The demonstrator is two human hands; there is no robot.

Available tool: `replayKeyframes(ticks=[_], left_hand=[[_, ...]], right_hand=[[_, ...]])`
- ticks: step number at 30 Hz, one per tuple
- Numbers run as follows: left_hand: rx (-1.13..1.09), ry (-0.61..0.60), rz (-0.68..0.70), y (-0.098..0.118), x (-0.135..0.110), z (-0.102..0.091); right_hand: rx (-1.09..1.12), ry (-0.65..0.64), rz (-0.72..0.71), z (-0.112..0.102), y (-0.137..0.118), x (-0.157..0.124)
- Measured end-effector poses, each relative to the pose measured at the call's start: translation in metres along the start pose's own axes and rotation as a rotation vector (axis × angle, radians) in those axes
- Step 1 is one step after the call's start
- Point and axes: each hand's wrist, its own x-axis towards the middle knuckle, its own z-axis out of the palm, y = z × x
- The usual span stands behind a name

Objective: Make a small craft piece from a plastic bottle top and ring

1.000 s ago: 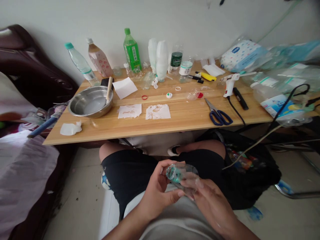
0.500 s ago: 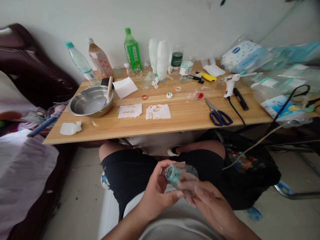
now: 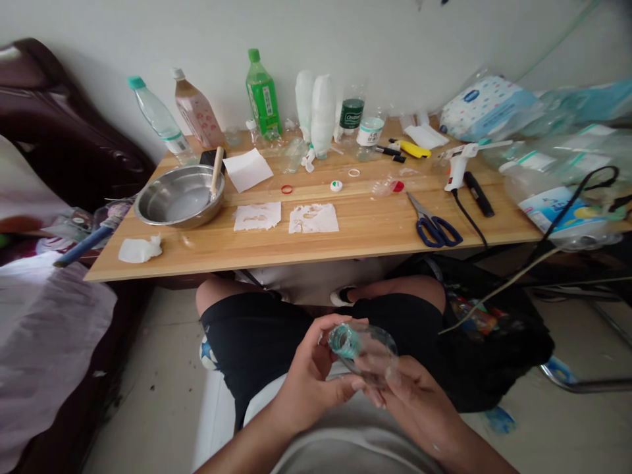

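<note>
Above my lap, both hands hold a clear plastic bottle piece (image 3: 379, 343) with a teal ring (image 3: 344, 340) around its neck. The neck end points left and toward me. My left hand (image 3: 313, 375) curls around the neck end, thumb below and fingers above. On the right, my right hand (image 3: 419, 395) closes on the wider end, and some of its fingers show through the clear plastic. The bottle piece's far side is partly hidden by the fingers.
A wooden table (image 3: 365, 240) stands in front of my knees. On it are a steel bowl (image 3: 148, 214) with a brush, torn white paper (image 3: 313, 219), scissors (image 3: 432, 224), a glue gun (image 3: 458, 164), a yellow cutter (image 3: 413, 149) and several bottles. A cord hangs at the right.
The bottle piece has moved very slightly to the right, still in both hands. My view has shifted a little; the things on the table stay put.
</note>
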Motion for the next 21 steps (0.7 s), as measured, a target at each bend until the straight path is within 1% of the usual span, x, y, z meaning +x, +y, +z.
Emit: replayKeyframes(ticks=[4,8,13,18,21], left_hand=[[-0.01,0.001,0.0,0.0012,-0.0005,0.0007],[-0.024,-0.006,-0.016,0.0022,-0.0002,0.0006],[-0.033,-0.008,-0.017,0.003,0.0005,0.0006],[-0.043,-0.021,-0.018,0.0039,0.0004,0.0013],[-0.048,-0.037,-0.018,0.003,-0.0001,0.001]], right_hand=[[-0.043,-0.017,0.0,-0.0044,0.0046,-0.0023],[-0.067,-0.04,0.021,-0.0038,0.0044,-0.0022],[-0.039,-0.091,-0.006,-0.0026,0.0039,-0.0019],[-0.002,-0.159,0.015,-0.0002,0.0016,-0.0027],[0.037,-0.137,0.021,-0.0003,0.0018,-0.0022]])
